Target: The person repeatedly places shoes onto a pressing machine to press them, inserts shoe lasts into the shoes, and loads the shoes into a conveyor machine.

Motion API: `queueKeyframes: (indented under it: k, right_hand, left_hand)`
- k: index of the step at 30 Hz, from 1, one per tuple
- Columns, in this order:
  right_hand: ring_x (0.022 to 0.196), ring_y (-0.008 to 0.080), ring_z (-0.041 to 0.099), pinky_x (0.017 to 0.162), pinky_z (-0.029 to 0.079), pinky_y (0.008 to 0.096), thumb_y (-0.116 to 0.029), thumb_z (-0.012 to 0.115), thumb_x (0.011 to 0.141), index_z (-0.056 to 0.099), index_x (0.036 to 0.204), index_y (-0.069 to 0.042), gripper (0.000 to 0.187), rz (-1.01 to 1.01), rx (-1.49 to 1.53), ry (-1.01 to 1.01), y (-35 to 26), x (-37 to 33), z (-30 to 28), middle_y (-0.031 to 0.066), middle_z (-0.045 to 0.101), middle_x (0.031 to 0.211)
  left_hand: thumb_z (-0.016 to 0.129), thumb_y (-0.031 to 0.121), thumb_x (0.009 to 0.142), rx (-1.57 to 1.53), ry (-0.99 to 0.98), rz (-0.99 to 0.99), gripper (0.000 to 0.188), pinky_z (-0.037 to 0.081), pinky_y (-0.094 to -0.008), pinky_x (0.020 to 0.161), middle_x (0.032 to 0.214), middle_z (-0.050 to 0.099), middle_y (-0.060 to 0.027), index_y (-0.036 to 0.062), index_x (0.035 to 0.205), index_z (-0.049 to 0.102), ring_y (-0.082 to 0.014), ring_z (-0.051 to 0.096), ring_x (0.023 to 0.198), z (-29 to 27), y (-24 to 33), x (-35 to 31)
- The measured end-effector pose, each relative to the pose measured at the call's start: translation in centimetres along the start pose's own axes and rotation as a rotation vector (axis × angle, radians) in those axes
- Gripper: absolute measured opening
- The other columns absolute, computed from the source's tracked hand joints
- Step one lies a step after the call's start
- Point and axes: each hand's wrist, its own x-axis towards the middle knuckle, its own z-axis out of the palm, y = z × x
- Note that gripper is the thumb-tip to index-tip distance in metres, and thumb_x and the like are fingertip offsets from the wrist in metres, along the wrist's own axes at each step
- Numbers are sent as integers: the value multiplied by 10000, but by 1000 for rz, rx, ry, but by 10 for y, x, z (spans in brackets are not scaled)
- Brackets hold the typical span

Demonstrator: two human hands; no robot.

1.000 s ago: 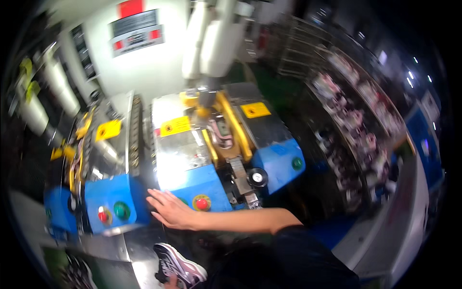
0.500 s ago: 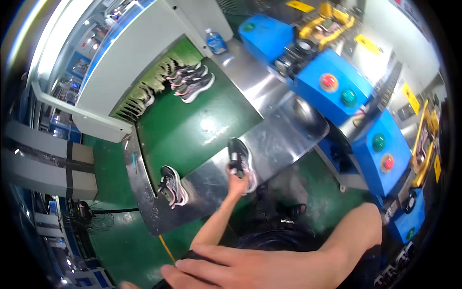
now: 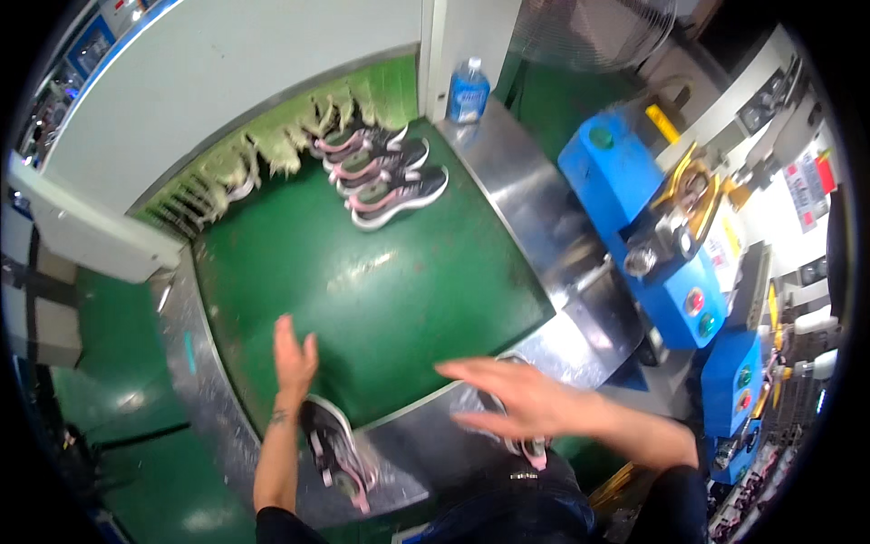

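Observation:
My left hand (image 3: 294, 361) is held out over the near left part of the green conveyor belt (image 3: 362, 299), fingers stretched, holding nothing. Just below it a black and pink sneaker (image 3: 333, 444) with a white sole rests on the metal ledge (image 3: 399, 467), partly behind my wrist. My right hand (image 3: 517, 399) hovers with fingers spread and nothing in them. Beneath it, a second sneaker (image 3: 533, 451) sits on the ledge, largely covered by the hand. Farther up the belt stand several matching sneakers (image 3: 399, 198) in a row.
A green fringed curtain (image 3: 272, 145) hangs in the machine opening at the back, with another shoe (image 3: 243, 184) under its strips. A blue bottle (image 3: 468, 91) stands on the metal frame. To the right are blue machines (image 3: 675, 290) with push buttons, and a fan (image 3: 594, 32) behind.
My left hand has let go of the sneaker on the right and moved left and forward over the belt. My right hand has swung out above that sneaker. The view has shifted too.

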Motion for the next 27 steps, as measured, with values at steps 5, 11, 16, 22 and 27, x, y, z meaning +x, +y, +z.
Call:
queueKeyframes:
  k: [5, 11, 16, 22, 27]
  right_hand:
    - [1202, 360, 436, 1011, 381, 392, -291, 774, 660, 328, 1323, 27, 861, -218, -588, -243, 166, 202, -12, 212, 437, 1308]
    - [829, 357, 569, 648, 505, 464, -241, 748, 599, 467, 1014, -68, 530, 86, -1101, -114, 231, 206, 7, 176, 528, 939]
    - [976, 317, 606, 840, 485, 380, -442, 777, 616, 561, 1124, -36, 686, 524, -235, 46, 130, 135, 65, 181, 627, 1030]
    - [939, 236, 639, 828, 514, 320, -240, 819, 641, 512, 1204, -36, 672, 350, 15, 372, -38, -40, 88, 122, 630, 1043]
    - [1153, 295, 504, 943, 448, 379, -11, 751, 692, 299, 1344, -62, 795, 179, 386, 701, -55, -48, 73, 138, 449, 1253]
  left_hand:
    - [590, 145, 815, 229, 92, -236, 552, 271, -480, 1060, 1353, 384, -243, -75, 1283, 396, -400, 348, 1261, 58, -145, -62]
    - [523, 50, 815, 86, 171, -144, 440, 287, -431, 1066, 1357, 424, -165, -17, 1244, 453, -355, 380, 1256, 7, -136, -54]
    - [581, 131, 797, 191, 184, -331, 444, 292, -435, 1062, 1334, 442, -180, -31, 1195, 469, -331, 402, 1250, 13, -187, -66]
    - [457, 668, 814, -1274, -1152, -828, 838, 381, -450, 999, 1214, 533, -202, -21, 1289, 412, -301, 532, 1103, -79, 77, -1]
    - [553, 351, 822, -1704, -1200, -840, 694, 455, -467, 926, 1234, 522, -208, -28, 1353, 318, -326, 579, 1044, -94, 159, -21]
